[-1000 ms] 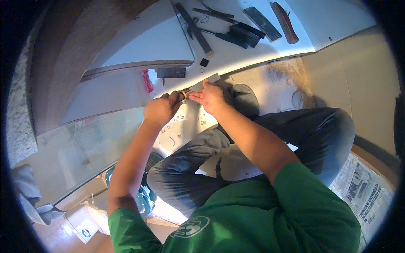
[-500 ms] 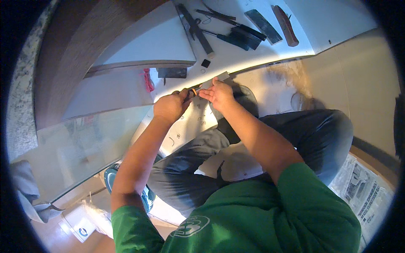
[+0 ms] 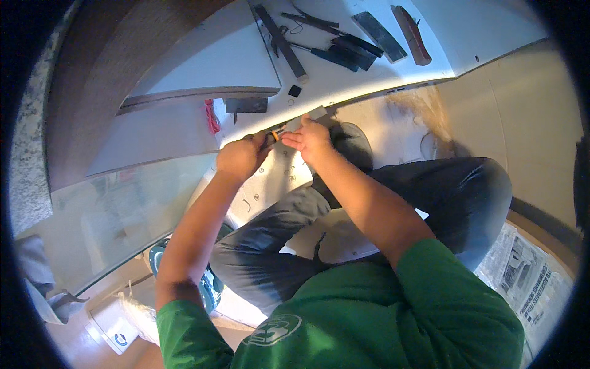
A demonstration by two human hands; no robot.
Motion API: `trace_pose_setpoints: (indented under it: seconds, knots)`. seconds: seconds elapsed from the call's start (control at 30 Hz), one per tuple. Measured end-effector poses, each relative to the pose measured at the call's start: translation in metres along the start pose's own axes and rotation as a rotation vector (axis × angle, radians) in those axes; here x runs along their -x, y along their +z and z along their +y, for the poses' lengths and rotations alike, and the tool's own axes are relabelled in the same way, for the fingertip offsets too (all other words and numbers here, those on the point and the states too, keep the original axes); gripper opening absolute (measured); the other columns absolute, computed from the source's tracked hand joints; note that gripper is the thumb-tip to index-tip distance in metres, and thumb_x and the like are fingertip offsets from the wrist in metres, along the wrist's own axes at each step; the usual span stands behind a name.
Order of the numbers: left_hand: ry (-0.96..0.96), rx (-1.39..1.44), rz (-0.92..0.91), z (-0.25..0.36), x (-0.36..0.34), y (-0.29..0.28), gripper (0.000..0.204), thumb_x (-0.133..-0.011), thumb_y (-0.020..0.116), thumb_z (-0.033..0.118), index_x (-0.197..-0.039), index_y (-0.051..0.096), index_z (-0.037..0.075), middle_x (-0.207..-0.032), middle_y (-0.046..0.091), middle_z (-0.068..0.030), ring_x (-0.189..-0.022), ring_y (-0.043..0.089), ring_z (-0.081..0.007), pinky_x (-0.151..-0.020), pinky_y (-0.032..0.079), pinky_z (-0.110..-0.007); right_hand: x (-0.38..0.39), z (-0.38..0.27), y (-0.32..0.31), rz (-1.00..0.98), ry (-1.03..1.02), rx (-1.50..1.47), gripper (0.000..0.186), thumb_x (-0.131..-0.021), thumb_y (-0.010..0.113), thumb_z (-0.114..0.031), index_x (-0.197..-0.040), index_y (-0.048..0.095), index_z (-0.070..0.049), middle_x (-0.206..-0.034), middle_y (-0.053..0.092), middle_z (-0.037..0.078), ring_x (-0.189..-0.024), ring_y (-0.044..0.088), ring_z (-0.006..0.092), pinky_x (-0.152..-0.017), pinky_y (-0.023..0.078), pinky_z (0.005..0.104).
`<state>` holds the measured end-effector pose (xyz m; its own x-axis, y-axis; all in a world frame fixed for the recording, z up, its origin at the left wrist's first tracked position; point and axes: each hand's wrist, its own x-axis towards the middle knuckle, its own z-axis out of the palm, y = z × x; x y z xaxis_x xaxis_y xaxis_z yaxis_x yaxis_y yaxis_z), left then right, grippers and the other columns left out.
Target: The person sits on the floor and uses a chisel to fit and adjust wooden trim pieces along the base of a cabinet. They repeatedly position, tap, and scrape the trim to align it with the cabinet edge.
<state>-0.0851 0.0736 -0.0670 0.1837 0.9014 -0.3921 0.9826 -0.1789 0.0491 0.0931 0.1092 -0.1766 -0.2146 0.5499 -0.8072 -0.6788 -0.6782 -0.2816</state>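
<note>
My left hand [image 3: 241, 155] is closed on the handle of a small tool with an orange band [image 3: 271, 137], perhaps a cutter. Its thin tip reaches toward a flat pale grey piece [image 3: 316, 113] at the front edge of the white worktop [image 3: 369, 80]. My right hand [image 3: 313, 140] grips that piece, thumb on top and other fingers stretched toward the tool. Just behind my hands lie a dark rectangular piece [image 3: 246, 106], a small black square [image 3: 295, 91] and a pink bundle [image 3: 212, 116].
Dark strips [image 3: 283, 46], black-handled tools [image 3: 335, 55], a slate bar [image 3: 380, 35] and a wooden piece [image 3: 410, 34] lie on the worktop. A glass panel [image 3: 123, 215] stands at left. My crossed legs [image 3: 448, 203] sit below, beside a printed sheet [image 3: 510, 270] at right.
My hands and the tool moved slightly right by half a second ago, then slightly back left. The whole view has shifted a little too. The grips look the same.
</note>
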Motion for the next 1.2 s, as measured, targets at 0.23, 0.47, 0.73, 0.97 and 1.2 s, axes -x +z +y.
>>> trace_pose_setpoints:
  seconds: [0.23,0.47,0.73,0.97,1.2]
  knots:
    - [-0.053,-0.030,-0.102,0.027,-0.014,-0.013,0.043,-0.100,0.058,0.050,-0.128,0.062,0.018,-0.107,0.074,-0.0156,-0.094,0.074,-0.0386,-0.079,0.060,-0.053,-0.007,-0.019,-0.007,-0.095,-0.054,0.036,0.053,-0.112,0.048,-0.039,-0.136,0.041,0.008,-0.121,0.055,0.026,-0.112,0.066,0.0470,-0.093,0.060,0.0574]
    - [0.031,0.039,0.002,0.070,-0.042,-0.007,0.040,-0.099,0.061,0.047,-0.119,0.063,0.013,-0.104,0.076,-0.0164,-0.093,0.074,-0.0380,-0.080,0.060,-0.052,-0.008,-0.065,-0.032,0.040,-0.170,0.044,0.042,-0.113,0.045,-0.035,-0.136,0.044,-0.001,-0.123,0.056,0.023,-0.105,0.068,0.0471,-0.089,0.061,0.0565]
    - [-0.041,0.087,0.088,0.045,-0.011,0.004,0.045,-0.097,0.064,0.049,-0.130,0.061,0.017,-0.102,0.074,-0.0183,-0.090,0.073,-0.0404,-0.077,0.059,-0.053,0.003,-0.035,-0.010,0.003,-0.097,0.089,0.040,-0.111,0.048,-0.042,-0.130,0.055,-0.008,-0.111,0.067,0.015,-0.098,0.071,0.0346,-0.091,0.059,0.0533]
    - [-0.087,-0.018,-0.018,0.006,0.017,-0.006,0.047,-0.097,0.065,0.049,-0.134,0.062,0.021,-0.108,0.075,-0.0171,-0.093,0.073,-0.0399,-0.078,0.058,-0.053,-0.013,0.016,-0.001,-0.187,0.065,0.004,0.042,-0.110,0.050,-0.044,-0.130,0.052,-0.006,-0.105,0.064,0.018,-0.093,0.072,0.0379,-0.086,0.061,0.0514]
    - [-0.075,-0.092,-0.106,-0.019,0.019,-0.018,0.041,-0.099,0.060,0.050,-0.128,0.062,0.020,-0.099,0.075,-0.0140,-0.091,0.073,-0.0383,-0.075,0.058,-0.052,0.008,0.026,0.029,-0.089,0.081,0.008,0.049,-0.112,0.046,-0.040,-0.132,0.048,0.005,-0.116,0.063,0.025,-0.108,0.070,0.0393,-0.094,0.060,0.0516]
